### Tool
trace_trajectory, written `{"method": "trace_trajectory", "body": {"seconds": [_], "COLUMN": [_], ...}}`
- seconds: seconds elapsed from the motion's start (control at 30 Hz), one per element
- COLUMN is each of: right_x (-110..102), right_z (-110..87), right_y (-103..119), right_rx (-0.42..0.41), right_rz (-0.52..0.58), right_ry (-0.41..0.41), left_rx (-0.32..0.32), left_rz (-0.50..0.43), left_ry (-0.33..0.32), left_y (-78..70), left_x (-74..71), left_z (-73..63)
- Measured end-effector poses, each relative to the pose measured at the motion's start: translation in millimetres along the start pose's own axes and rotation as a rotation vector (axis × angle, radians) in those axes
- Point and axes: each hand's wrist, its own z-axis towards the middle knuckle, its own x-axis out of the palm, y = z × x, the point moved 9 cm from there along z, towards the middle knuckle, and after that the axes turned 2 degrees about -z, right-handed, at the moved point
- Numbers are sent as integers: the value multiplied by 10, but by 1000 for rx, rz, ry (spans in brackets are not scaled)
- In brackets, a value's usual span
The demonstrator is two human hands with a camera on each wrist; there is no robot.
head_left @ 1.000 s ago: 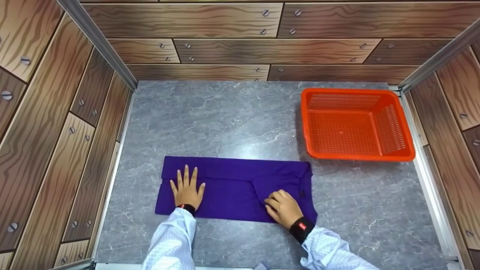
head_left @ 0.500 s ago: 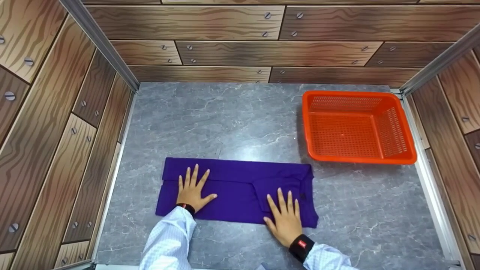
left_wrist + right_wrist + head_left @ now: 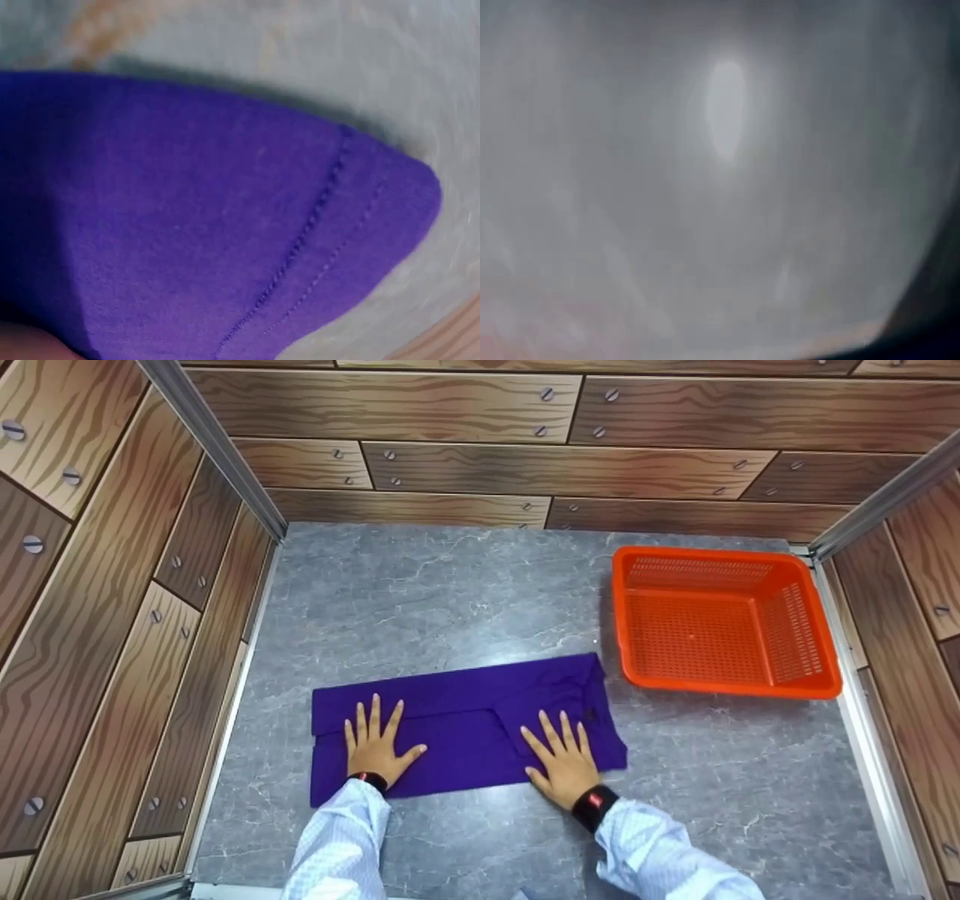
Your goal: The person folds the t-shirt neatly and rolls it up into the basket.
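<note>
A purple T-shirt (image 3: 457, 742), folded into a long strip, lies at a slant on the grey marbled tabletop, its right end farther back. A folded sleeve shows near the neck end, where a small dark label (image 3: 589, 714) sits. My left hand (image 3: 375, 750) rests flat with spread fingers on the left part. The right hand (image 3: 566, 765) lies flat on the lower edge near the neck end, fingers spread. In the left wrist view, the shirt's purple cloth (image 3: 195, 202) fills much of the frame, with a double-stitched hem. The right wrist view is a grey blur.
An orange perforated plastic basket (image 3: 731, 688) stands at the back right, close to the shirt's upper right corner. Wood-patterned walls (image 3: 465, 465) with metal corner rails enclose the tabletop (image 3: 420, 585) at the back and both sides.
My right hand went from curled fingers at the sleeve to lying flat. The shirt has since turned, its right end moving away from me and its left end slightly nearer, both hands on it.
</note>
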Motion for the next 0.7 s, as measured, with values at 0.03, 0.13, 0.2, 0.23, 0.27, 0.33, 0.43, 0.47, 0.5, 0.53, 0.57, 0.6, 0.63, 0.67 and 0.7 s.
{"method": "trace_trajectory", "body": {"seconds": [0.03,0.13,0.2,0.23,0.27,0.33,0.43,0.47,0.5,0.53,0.57,0.6,0.63,0.67,0.7], "right_x": [2,6,5,4,6,8,8,1,-9,-20,-25,-33,-41,-48,-52], "right_z": [56,217,316,359,399,473,570,597,625,651,677,703,728,754,779], "right_y": [-24,-78,-94,-99,-102,-103,-121,-131,-142,-154,-168,-181,-192,-203,-212], "right_rx": [-8,-18,-19,-19,-16,-13,7,15,25,35,48,59,69,78,87], "right_rz": [8,14,12,4,-3,-17,-50,-55,-63,-71,-79,-80,-77,-75,-74], "right_ry": [14,61,88,98,109,126,144,142,143,143,149,155,164,174,188], "left_rx": [-15,-53,-84,-97,-112,-133,-156,-162,-167,-171,-181,-189,-196,-201,-204], "left_rz": [-4,-12,-8,-7,-4,-6,-8,-10,-19,-29,-29,-27,-28,-33,-33], "left_ry": [-4,-20,-15,-13,-7,-10,-34,-41,-51,-58,-55,-54,-54,-59,-66], "left_y": [10,38,67,77,90,103,92,81,66,50,37,25,12,-1,-13], "left_x": [-10,-34,-30,-24,-14,-8,-13,-14,-15,-14,-2,10,19,25,30], "left_z": [-7,-31,-45,-52,-59,-68,-73,-74,-74,-74,-74,-74,-77,-80,-85]}}
